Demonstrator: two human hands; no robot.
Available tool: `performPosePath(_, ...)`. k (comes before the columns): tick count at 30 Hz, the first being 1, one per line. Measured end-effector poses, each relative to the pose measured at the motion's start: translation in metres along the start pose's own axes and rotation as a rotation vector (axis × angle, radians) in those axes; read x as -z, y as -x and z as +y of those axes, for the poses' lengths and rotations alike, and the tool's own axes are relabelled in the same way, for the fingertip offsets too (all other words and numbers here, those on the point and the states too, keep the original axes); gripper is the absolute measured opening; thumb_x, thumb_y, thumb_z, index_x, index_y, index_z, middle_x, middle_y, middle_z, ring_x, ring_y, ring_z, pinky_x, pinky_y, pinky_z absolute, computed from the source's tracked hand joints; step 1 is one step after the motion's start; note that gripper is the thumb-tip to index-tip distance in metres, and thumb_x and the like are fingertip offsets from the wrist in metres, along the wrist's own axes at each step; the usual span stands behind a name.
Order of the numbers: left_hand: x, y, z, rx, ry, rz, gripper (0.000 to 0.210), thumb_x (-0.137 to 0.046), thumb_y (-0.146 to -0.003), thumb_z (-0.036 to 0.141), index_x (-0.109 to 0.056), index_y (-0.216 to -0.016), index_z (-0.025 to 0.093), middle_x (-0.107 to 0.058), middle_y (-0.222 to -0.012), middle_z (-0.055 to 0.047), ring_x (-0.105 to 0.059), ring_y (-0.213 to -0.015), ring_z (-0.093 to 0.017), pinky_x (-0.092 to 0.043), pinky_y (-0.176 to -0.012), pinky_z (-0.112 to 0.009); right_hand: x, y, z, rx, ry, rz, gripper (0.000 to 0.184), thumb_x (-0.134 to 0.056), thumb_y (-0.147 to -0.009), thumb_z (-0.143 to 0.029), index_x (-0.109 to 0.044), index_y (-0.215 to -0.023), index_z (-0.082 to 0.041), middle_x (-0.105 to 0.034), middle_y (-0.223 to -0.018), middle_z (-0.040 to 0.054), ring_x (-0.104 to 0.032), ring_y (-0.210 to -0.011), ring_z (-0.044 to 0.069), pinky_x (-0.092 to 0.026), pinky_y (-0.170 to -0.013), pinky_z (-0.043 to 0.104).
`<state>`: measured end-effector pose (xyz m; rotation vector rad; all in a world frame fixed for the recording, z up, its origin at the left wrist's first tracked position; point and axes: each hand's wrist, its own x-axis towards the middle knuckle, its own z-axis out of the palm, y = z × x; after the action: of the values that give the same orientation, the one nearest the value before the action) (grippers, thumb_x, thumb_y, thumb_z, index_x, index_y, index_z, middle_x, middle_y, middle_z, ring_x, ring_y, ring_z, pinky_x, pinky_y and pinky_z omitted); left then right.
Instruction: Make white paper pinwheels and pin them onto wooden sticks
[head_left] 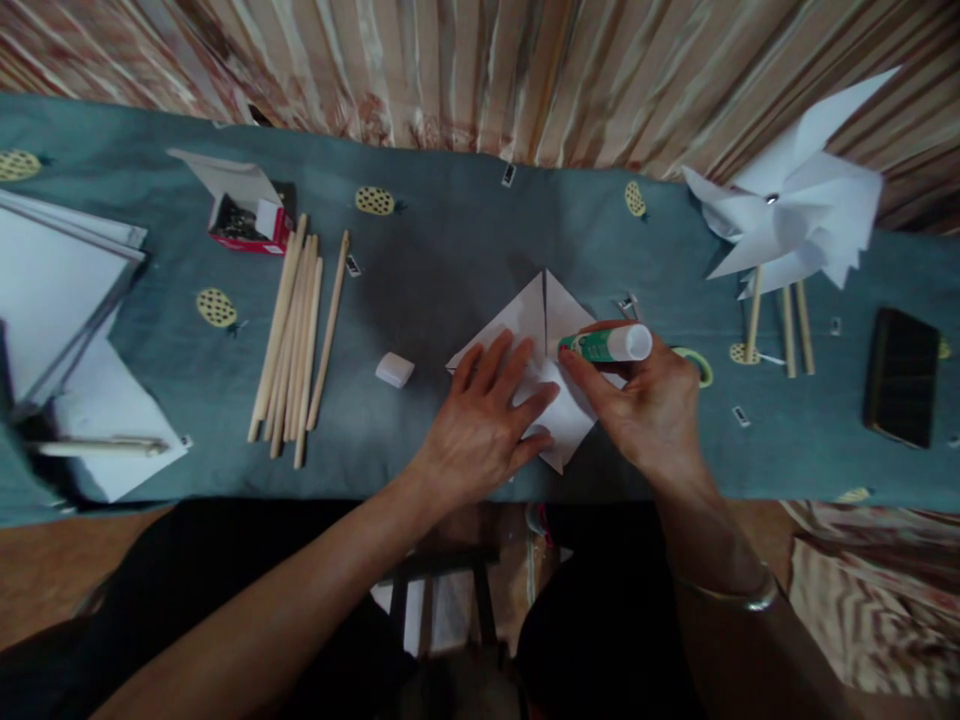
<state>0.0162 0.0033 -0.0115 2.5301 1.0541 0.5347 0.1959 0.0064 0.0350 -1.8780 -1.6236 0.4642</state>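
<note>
A white paper square (571,412) with slits cut in from its corners lies in front of me on the cloth. My left hand (480,425) rests on it with fingers spread, pressing it to the table. Wrapped round a green and white glue stick (600,345), my right hand (652,395) holds it tilted over the paper's middle, its tip at or just above the sheet. Exactly where the tip touches is hard to see. The white glue cap (394,370) lies apart on the cloth, left of the paper.
Left of the cap lie several wooden sticks (296,340), beside an open red box (251,215) of small dark pieces. White sheets (60,290) and a pen (105,447) are far left. Finished paper pinwheels (787,210), tape (701,365) and a phone (900,375) lie right.
</note>
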Motion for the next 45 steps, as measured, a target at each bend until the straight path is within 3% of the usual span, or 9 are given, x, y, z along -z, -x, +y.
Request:
performPosePath(8,0.0,-0.001,0.0,-0.009,0.0,-0.004,0.05,-0.057,-0.088,0.052,-0.056,-0.13,0.025,-0.042,-0.152,-0.011,-0.023,-0.146,-0.038,-0.024,-0.114,-0.062,0.0,0.0,0.007,-0.025,-0.156,0.029,0.025,-0.071,-0.078,-0.041,-0.068,-0.092,-0.02,-0.074,-0.086,0.0054,-0.071,-0.075,0.022,-0.058,-0.068,0.035)
performPosePath(45,0.004,-0.001,0.003,0.005,-0.035,-0.042,0.055,-0.06,-0.087,0.052,-0.053,-0.134,0.024,-0.038,-0.154,-0.016,-0.024,-0.145,-0.04,-0.026,-0.113,-0.063,-0.002,0.005,-0.004,0.101,-0.016,-0.075,0.025,-0.065,-0.084,-0.04,-0.068,-0.099,-0.02,-0.076,-0.089,0.006,-0.073,-0.082,0.025,-0.057,-0.074,0.039)
